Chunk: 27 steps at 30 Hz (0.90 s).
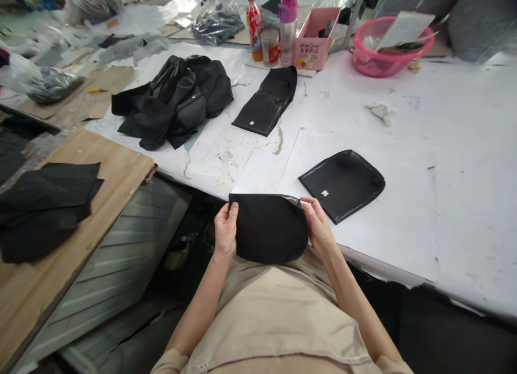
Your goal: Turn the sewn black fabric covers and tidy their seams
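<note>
Between my two hands, at the table's front edge, is a flat black fabric panel with one straight end and one rounded end. My left hand grips its straight end, thumb on top. At the rounded end, my right hand pinches the upper corner, where a shiny strip shows along the edge. Just beyond my right hand lies a similar black panel with a small white tag. Farther back rests another black piece, also tagged white. A crumpled heap of black pieces lies at the back left.
The white-covered table spreads to the right. Along its back stand a red-capped bottle, a jar, a purple-lidded bottle, a pink box and a pink basin. Black sheets lie on a wooden board at left.
</note>
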Tool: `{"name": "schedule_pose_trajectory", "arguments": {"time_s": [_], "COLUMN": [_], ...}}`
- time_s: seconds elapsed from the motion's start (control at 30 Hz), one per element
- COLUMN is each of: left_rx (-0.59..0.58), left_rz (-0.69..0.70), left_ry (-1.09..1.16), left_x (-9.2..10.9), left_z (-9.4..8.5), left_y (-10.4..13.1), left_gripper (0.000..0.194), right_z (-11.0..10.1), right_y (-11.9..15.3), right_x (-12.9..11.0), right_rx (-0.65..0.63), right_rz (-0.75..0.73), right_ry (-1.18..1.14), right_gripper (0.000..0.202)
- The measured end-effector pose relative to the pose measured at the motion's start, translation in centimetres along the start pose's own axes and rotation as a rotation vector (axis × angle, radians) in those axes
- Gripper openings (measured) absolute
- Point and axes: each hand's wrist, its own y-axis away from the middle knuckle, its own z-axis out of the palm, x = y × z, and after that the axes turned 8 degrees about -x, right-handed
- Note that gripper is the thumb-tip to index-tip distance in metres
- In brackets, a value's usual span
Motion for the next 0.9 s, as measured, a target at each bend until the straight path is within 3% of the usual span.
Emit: {"name": "schedule_pose_trajectory", "arguments": {"time_s": [0.2,0.43,0.73,0.9], "left_rx": [0.062,0.047,0.064,0.044], "left_rz": [0.128,0.11,0.056,0.03], "left_ry": [-0.286,-0.329,-0.3,-0.285], "left_x": [0.6,0.3,0.3,0.4], "left_z": [-0.6,-0.6,-0.7,-0.8], "left_y": [0.5,1.1,1.5,1.7], "left_gripper": [0.039,0.038,0.04,0.042], "right_z": [0.1,1.0,1.2,1.3], "right_y": [1.1,0.5,0.8,0.7], "right_x": [0.2,1.0,0.6,0.8], "right_rx": [-0.114,0.135,0.169,0.203], "right_rz": [-0.165,-0.219,-0.157,-0.214], "right_ry": [0.143,0.26,0.213,0.234], "right_gripper": [0.064,0.025,0.031,0.029]}}
